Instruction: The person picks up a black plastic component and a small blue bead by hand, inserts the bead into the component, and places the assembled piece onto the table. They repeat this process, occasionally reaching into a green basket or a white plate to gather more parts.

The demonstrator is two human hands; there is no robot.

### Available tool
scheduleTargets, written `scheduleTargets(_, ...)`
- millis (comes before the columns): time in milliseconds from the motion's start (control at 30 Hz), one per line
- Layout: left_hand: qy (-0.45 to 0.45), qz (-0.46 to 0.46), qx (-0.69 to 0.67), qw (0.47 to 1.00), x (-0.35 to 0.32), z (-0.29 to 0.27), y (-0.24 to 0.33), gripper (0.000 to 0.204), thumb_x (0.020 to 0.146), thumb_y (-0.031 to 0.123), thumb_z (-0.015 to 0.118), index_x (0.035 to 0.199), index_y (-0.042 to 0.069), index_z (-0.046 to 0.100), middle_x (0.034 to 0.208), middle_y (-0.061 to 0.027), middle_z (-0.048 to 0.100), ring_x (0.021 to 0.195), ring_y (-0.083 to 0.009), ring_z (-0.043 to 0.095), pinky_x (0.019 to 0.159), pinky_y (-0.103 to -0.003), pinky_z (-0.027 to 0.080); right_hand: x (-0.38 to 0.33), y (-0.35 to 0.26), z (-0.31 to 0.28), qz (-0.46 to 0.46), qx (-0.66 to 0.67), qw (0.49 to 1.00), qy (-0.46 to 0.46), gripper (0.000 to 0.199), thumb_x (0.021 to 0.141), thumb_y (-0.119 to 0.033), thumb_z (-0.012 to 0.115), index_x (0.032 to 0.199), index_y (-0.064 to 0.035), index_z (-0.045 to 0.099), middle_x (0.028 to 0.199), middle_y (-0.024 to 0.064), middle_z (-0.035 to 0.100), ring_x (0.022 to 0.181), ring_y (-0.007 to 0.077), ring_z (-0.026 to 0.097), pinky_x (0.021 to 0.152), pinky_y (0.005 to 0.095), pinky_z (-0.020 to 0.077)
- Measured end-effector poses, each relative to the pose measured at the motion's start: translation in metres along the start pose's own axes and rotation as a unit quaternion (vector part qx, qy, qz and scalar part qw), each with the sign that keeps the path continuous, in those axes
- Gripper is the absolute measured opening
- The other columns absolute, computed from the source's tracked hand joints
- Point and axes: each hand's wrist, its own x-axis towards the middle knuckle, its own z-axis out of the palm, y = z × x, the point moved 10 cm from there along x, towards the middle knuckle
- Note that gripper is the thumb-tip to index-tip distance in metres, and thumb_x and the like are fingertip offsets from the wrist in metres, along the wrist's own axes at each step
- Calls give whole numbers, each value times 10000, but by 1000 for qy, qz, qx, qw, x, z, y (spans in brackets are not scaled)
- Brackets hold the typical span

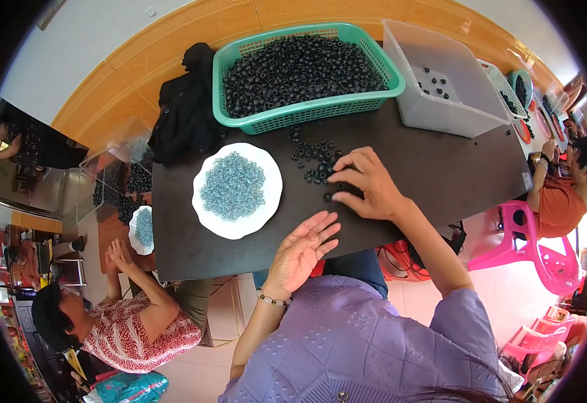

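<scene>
Both unclenched: L hand (296, 258) nr table (434, 168) edge, R hand (374, 189) at blk beads (322, 152) w/ room rightward.

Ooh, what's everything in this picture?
Table: one, dark brown, centre
Basket: one, green, table's far side
Bin: one, clear plastic, right of basket
Large beads: many, black, in basket, bin and loose on table
Scalloped plate: one, white, table's left
Small beads: many, pale blue, on plate
Cloth: one, black, left of basket
Plastic seats: several, pink, right
Other people: several, mixed clothing, both sides
Distant clutter: too small to count
Left hand: one, bare, palm up
Right hand: one, bare, by loose beads
</scene>
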Motion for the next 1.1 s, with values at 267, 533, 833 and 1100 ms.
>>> scheduleTargets(267,36,-2,-15,999,0,-13,-5,410,965,86,469,1353,-40,427,1258,-174,567,1077,-224,603,898,-348,510,-10,-8,21,9,-60,998,-28,317,673,-148,786,977,-127,699,1229,76,515,1123,324,424,971,427,351)
scheduleTargets(533,61,46,20,997,-8,-5,2,384,993,260,526,1281,7,512,1037,-68,641,884,-128,606,801,-272,505,-12,-46,-3,42,95,993,53,279,644,-129,797,915,-159,738,1225,77,535,1092,292,429,941,410,361)
scheduleTargets(833,30,40,16,999,-33,-6,5,251,975,217,566,1118,23,633,931,-18,641,823,-90,585,740,-232,472,-7,-78,18,11,166,986,-11,265,644,-142,800,903,-175,756,1214,70,566,1068,283,427,938,410,363)
scheduleTargets(1100,92,91,-5,992,-57,-33,23,248,962,206,577,1091,-3,616,898,-41,599,825,-144,565,778,-289,479,35,-73,45,1,174,981,-81,258,717,-165,785,960,-109,720,1073,51,640,995,260,525,888,385,412)
